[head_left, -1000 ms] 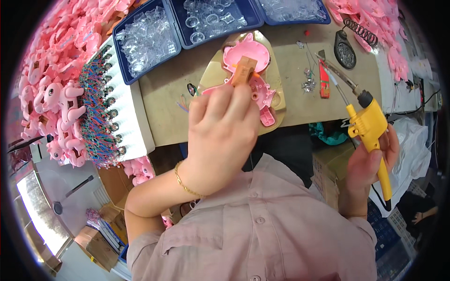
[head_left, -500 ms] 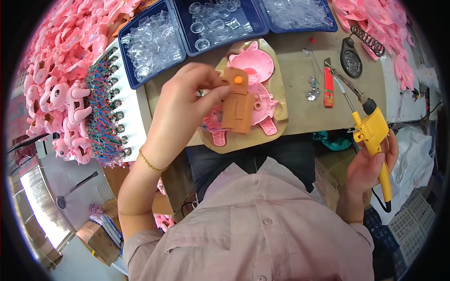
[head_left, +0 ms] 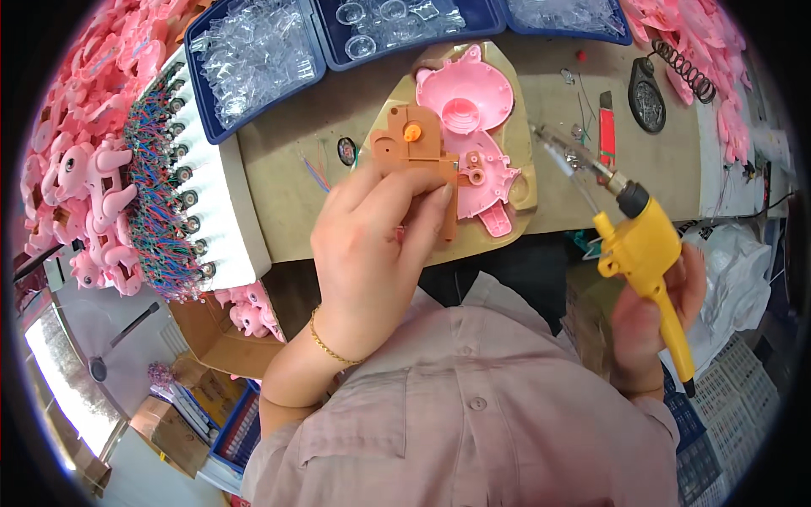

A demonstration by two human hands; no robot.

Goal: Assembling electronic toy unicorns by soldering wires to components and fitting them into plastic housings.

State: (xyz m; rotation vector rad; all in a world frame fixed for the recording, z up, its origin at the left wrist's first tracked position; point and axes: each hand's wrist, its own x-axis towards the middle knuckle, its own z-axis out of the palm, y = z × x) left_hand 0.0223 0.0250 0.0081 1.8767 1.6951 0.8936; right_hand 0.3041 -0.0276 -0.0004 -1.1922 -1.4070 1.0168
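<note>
My left hand (head_left: 363,245) reaches over the workbench with thumb and fingertips pinched on a brown plastic part (head_left: 422,145) that has an orange knob. That part lies over an open pink toy shell (head_left: 469,80), which rests in a tan shaped holder (head_left: 525,190). The left fingers cover the lower portion of the brown part. On the right, my right hand (head_left: 638,329) grips a yellow soldering gun (head_left: 646,253) by its handle. Its metal tip points up and left, just right of the holder and apart from the shell. A small round dark piece (head_left: 347,150) sits left of the holder near thin wires (head_left: 317,173).
Blue bins of clear plastic parts (head_left: 258,72) line the back. Pink toy parts (head_left: 93,93) pile up at far left, beside a white block (head_left: 232,203) bearing bundled coloured wires (head_left: 160,203). A red-handled cutter (head_left: 606,131) and a coil-spring iron stand (head_left: 648,97) lie at right.
My left hand has brought the brown part down against the pink shell and shifted its grip lower on it. The soldering gun has moved left, nearer the holder.
</note>
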